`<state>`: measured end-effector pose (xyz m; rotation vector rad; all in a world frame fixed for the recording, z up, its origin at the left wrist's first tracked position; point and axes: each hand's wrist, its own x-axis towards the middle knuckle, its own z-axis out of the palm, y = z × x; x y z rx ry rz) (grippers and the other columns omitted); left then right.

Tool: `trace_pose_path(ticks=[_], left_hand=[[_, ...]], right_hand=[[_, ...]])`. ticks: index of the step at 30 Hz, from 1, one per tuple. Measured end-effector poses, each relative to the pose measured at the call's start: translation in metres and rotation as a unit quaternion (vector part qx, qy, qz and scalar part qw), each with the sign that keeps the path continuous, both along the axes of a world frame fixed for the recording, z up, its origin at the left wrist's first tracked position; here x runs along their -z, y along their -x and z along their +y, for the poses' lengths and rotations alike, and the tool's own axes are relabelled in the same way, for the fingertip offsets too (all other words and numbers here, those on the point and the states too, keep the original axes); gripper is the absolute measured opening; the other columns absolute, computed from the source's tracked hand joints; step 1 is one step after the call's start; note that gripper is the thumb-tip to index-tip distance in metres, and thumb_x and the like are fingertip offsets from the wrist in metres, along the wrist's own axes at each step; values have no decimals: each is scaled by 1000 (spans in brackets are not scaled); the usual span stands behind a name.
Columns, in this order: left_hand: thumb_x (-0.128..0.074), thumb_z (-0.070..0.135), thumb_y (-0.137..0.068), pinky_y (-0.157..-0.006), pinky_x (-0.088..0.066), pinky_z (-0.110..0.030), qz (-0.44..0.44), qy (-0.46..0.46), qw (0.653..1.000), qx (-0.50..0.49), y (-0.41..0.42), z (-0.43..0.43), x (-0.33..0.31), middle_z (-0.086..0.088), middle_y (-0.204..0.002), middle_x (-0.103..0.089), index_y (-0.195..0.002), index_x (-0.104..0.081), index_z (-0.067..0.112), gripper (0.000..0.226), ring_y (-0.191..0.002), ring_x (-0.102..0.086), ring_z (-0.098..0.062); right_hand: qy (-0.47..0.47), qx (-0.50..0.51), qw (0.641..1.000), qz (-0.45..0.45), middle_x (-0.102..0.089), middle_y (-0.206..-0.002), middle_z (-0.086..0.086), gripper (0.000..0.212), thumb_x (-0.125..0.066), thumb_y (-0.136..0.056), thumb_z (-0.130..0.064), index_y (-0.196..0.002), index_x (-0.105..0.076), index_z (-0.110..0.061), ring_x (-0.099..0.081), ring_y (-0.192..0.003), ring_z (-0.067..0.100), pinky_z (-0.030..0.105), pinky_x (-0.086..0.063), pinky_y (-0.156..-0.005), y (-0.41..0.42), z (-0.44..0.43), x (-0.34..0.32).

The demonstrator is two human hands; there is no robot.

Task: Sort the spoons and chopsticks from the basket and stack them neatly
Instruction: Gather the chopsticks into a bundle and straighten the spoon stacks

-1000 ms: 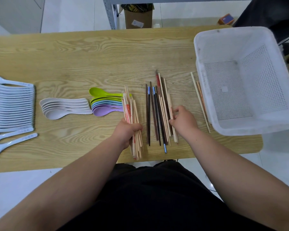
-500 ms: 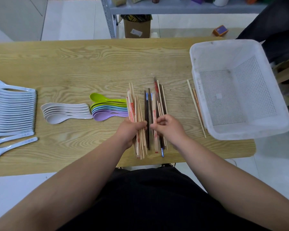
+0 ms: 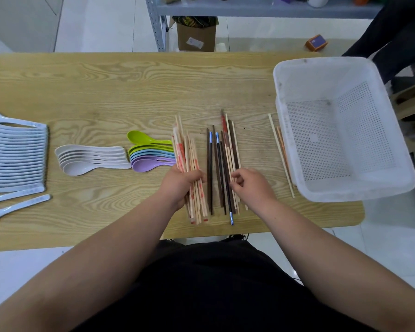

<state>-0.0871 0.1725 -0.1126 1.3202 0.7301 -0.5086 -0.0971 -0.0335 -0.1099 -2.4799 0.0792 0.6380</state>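
Left hand point(image 3: 181, 185): gripping the pale chopstick bundle point(image 3: 189, 154), fingers wrapping round it.
Right hand point(image 3: 252, 188): curling over the dark mixed chopsticks point(image 3: 217, 154); I cannot tell whether it is pinching any.
Spoons point(image 3: 91, 159): lying in nested rows at the table point(image 3: 130, 87)'s left.
Basket point(image 3: 297, 80): sitting on the right, with loose chopsticks point(image 3: 279, 149) lying just beside it.

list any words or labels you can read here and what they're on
None can be read.
Sticker on the cardboard box: blurred.
Red print on the pale chopsticks: too small.
Faint marks on the handles of the white spoons: too small.
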Motion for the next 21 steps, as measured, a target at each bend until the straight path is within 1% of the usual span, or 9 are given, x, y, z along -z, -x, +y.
trace_pose_path(ticks=[2,4,7,9,11,13,15,18,21], left_hand=[[-67,-2,-88,-59,-54,-31,7,3,1000,-8,1,4,3,-12,-76,-66,-100,-60,9,18,-66,-65,-20],[-69,-1,-88,-58,-54,-31,16,1,1000,-7,2,6,6,-15,-81,-67,-108,-60,6,24,-67,-67,-21],[-71,-1,-86,-62,-55,-35,25,-8,1000,-3,3,7,9,-17,-84,-68,-109,-60,6,26,-70,-67,-23],[-72,0,-85,-61,-54,-35,30,-10,999,0,2,7,9,-18,-85,-68,-111,-61,3,29,-69,-67,-23],[-73,2,-84,-59,-54,-34,33,-11,999,5,1,7,9,-19,-86,-69,-114,-61,1,32,-69,-67,-24],[-74,3,-83,-60,-54,-35,37,-13,999,9,0,6,8,-20,-88,-69,-114,-60,1,34,-72,-68,-26],[-75,4,-81,-62,-55,-37,41,-18,999,14,0,6,8,-20,-91,-70,-115,-60,3,37,-76,-68,-29],[-77,6,-78,-65,-56,-40,44,-24,998,27,0,7,8,-20,-93,-70,-115,-61,5,41,-80,-68,-31],[-76,5,-79,-63,-55,-38,42,-27,998,33,0,7,8,-20,-93,-70,-114,-61,3,38,-79,-68,-31]], right_hand=[[33,-5,999,4,-56,-108,-8,26,-62,-97,-30,-123,-62,-24,-56,-89,10,30,-51,-80,3,-10,5],[40,8,999,-1,-55,-104,-7,24,-61,-97,-27,-121,-61,-23,-54,-81,7,28,-46,-73,4,-13,7],[42,25,999,-12,-59,-100,-5,20,-58,-98,-25,-118,-59,-23,-57,-76,8,26,-46,-64,3,-11,10],[48,10,999,-15,-59,-105,-4,18,-55,-99,-24,-116,-60,-25,-58,-77,10,24,-43,-60,3,-9,11],[55,4,998,-11,-58,-115,-2,22,-54,-99,-27,-119,-62,-24,-59,-86,12,27,-46,-66,1,-5,11],[69,2,998,-3,-59,-117,-2,28,-56,-99,-34,-123,-62,-22,-59,-94,15,31,-51,-75,-1,-1,12],[80,1,997,5,-60,-118,-1,31,-58,-98,-36,-124,-61,-20,-60,-98,17,35,-54,-80,-2,2,13],[96,0,995,17,-64,-114,0,26,-58,-99,-32,-120,-62,-19,-61,-93,19,36,-54,-78,-4,6,14],[110,14,993,36,-67,-111,1,24,-59,-99,-30,-118,-65,-17,-63,-90,21,33,-53,-75,-9,11,12]])
